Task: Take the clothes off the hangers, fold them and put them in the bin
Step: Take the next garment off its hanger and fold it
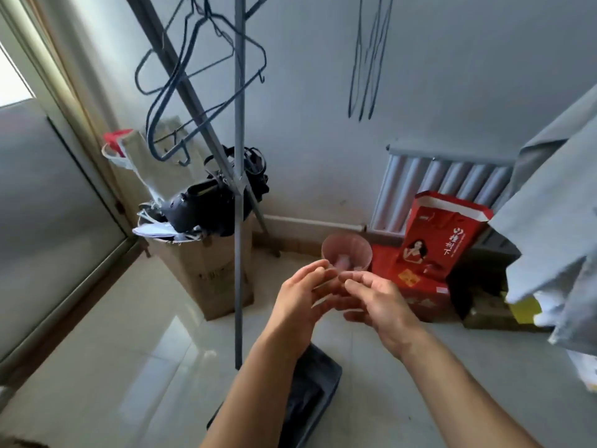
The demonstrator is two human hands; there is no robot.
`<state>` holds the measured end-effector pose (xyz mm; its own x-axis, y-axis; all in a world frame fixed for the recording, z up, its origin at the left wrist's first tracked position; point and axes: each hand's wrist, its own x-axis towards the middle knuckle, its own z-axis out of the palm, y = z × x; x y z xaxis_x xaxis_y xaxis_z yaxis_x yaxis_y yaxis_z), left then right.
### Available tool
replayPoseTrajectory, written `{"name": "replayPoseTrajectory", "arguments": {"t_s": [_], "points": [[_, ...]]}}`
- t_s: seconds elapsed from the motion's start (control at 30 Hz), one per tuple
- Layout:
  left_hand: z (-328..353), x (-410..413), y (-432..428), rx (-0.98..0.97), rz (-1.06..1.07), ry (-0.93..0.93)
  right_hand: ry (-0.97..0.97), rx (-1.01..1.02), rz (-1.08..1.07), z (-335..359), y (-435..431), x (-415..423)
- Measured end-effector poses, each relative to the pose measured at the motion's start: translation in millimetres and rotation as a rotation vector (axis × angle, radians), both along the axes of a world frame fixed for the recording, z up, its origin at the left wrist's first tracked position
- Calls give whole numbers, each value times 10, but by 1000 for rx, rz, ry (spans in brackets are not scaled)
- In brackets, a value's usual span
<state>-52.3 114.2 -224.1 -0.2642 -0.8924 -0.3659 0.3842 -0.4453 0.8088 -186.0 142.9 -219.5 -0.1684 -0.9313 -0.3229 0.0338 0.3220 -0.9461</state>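
Clothes: none on the thin wire hangers point(200, 92) at upper left, which dangle bare from the metal rack point(239, 189). Low in the middle, under my forearms, sits the dark, hard-sided bin point(334, 379) with what looks like dark cloth point(310, 402) lying inside. My left hand point(298, 299) and right hand point(379, 302) meet in front of me, fingers loosely extended and the tips close together. I make out nothing held in either. At the far right hangs the one grey garment point(549, 221) I can see, matte woven fabric in soft folds. I judge it light, limp and not slippery, so I would take it at the shoulders or collar, though its hanger is out of view.
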Motion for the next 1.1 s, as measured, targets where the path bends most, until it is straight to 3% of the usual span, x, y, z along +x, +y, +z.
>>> {"name": "replayPoseTrajectory", "arguments": {"t_s": [0.27,0.43,0.63,0.7,0.77,0.9,1.0,1.1], "points": [[782,-1048,213,-159,-275,36,124,-170,-291,714,510,-943],[1158,-1651,419,-202,-374,71,304,-322,-443,1161,731,-1585],[1372,-2011,559,-280,-347,28,787,-644,-748,1873,702,-2453],[1388,-2028,567,-275,-320,16,1031,-630,-886,2027,627,-2679],[1406,-2040,567,-283,-293,-7,1165,-453,-881,2111,547,-2881],[1442,-2076,568,-298,-249,-27,1101,-163,-684,2102,380,-3099],[1456,-2098,599,-302,-231,-30,1133,-171,-637,2051,327,-3147],[1479,-2082,597,-310,-209,-40,1162,-400,-694,2035,335,-3178]]}}
